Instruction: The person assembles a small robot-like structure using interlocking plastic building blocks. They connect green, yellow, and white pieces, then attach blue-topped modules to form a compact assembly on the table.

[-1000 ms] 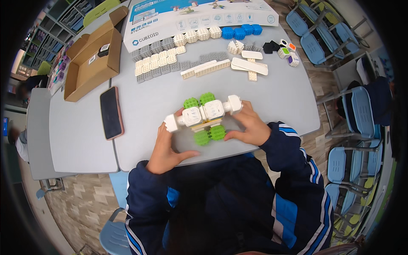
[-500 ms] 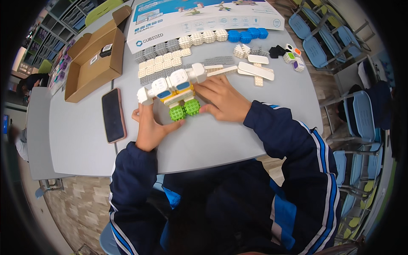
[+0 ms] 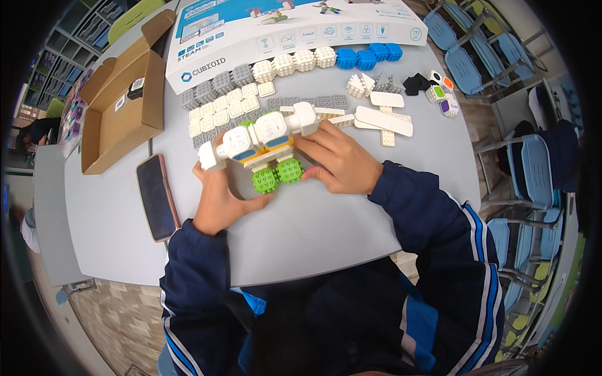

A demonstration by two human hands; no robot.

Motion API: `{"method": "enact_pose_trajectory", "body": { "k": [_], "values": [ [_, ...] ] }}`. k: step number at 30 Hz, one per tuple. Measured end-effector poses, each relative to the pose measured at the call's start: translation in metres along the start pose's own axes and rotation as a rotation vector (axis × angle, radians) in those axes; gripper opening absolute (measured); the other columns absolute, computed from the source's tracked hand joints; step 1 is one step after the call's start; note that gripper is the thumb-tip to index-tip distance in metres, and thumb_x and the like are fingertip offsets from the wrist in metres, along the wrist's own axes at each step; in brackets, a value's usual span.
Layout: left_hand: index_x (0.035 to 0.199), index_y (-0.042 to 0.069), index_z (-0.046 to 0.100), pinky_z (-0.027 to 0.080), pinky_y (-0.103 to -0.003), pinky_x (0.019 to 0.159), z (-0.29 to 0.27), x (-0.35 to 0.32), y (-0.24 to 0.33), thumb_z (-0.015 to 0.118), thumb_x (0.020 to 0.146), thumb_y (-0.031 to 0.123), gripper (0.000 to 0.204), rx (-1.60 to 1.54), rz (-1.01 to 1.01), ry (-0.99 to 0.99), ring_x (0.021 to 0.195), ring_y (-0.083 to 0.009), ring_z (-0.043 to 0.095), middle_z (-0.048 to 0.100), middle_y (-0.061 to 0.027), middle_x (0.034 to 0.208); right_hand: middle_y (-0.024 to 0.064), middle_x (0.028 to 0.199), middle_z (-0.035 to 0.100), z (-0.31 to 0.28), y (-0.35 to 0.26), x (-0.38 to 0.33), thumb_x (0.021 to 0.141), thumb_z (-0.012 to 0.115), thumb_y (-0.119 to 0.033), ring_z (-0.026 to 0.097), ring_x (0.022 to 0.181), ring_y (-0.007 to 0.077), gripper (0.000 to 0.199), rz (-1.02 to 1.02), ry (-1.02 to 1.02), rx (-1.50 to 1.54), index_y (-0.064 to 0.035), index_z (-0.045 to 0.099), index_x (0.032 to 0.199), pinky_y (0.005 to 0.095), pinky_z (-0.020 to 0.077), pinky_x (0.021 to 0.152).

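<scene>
A toy figure built of cube blocks (image 3: 264, 133) stands near the middle of the table, with white blocks on top, blue and yellow in its front and studded green cubes (image 3: 277, 175) at its base. My left hand (image 3: 221, 195) curls its fingers behind the figure's left arm, thumb stretched toward the green cubes. On the other side, my right hand (image 3: 342, 160) has its fingers behind the right white block, the thumb at the right green cube. Both hands are closed around the figure. Their fingertips are partly hidden behind it.
Behind the figure lie rows of grey cubes (image 3: 222, 83), white cubes (image 3: 284, 64), blue cubes (image 3: 366, 59) and white flat plates (image 3: 384, 120). A large printed box (image 3: 235, 53) stands at the back. An open cardboard box (image 3: 125, 119) and a phone (image 3: 157, 197) are at the left.
The figure has tilted forward, so more of its top and less of its blue front shows. Both hands keep hold of it. The whole view has shifted slightly.
</scene>
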State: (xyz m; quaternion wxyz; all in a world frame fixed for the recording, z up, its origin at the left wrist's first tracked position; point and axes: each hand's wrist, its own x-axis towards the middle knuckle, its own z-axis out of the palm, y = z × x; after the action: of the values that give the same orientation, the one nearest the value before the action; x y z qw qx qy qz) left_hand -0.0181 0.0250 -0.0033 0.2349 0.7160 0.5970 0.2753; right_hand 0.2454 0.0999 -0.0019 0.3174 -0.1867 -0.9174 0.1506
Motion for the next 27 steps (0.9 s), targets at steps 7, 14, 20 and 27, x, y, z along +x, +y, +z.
{"method": "enact_pose_trajectory", "body": {
  "k": [7,14,20,27],
  "values": [
    [0.137,0.009,0.049,0.013,-0.046,0.111,-0.013,-0.005,-0.009,0.092,0.053,0.037,0.099,0.014,0.061,-0.017,0.134,-0.033,0.03,0.04,-0.0142,0.144,0.0166,0.116,0.058,0.002,0.0,0.001,0.073,0.078,-0.015,0.052,0.106,0.0298,0.057,0.034,-0.082,0.029,0.0087,0.058,0.121,0.0377,0.0449,0.095],
    [0.139,0.008,0.047,0.017,-0.046,0.111,-0.01,-0.005,-0.002,0.089,0.055,0.035,0.098,0.014,0.088,0.018,0.134,-0.0342,0.033,0.041,-0.0163,0.144,0.0183,0.122,0.054,-0.004,0.001,-0.002,0.079,0.078,-0.017,0.053,0.111,0.0327,0.056,0.114,-0.078,0.225,0.0025,0.055,0.126,0.0388,0.0459,0.096],
    [0.141,0.007,0.044,0.017,-0.047,0.111,-0.005,-0.01,-0.004,0.087,0.057,0.032,0.097,-0.032,0.012,-0.01,0.135,-0.034,0.036,0.043,-0.017,0.143,0.0163,0.116,0.056,-0.004,0.004,-0.004,0.081,0.076,-0.015,0.057,0.107,0.0334,0.045,0.084,-0.082,0.262,-0.002,0.058,0.121,0.0387,0.0494,0.091],
    [0.14,0.005,0.045,0.018,-0.048,0.111,-0.007,-0.01,-0.006,0.087,0.059,0.034,0.096,0.012,0.02,-0.04,0.135,-0.0355,0.036,0.041,-0.0189,0.145,0.0138,0.114,0.063,-0.001,0.004,-0.005,0.081,0.076,-0.01,0.063,0.102,0.0306,0.043,0.007,-0.087,0.272,-0.0037,0.063,0.122,0.0382,0.0526,0.087]
  ]
}}
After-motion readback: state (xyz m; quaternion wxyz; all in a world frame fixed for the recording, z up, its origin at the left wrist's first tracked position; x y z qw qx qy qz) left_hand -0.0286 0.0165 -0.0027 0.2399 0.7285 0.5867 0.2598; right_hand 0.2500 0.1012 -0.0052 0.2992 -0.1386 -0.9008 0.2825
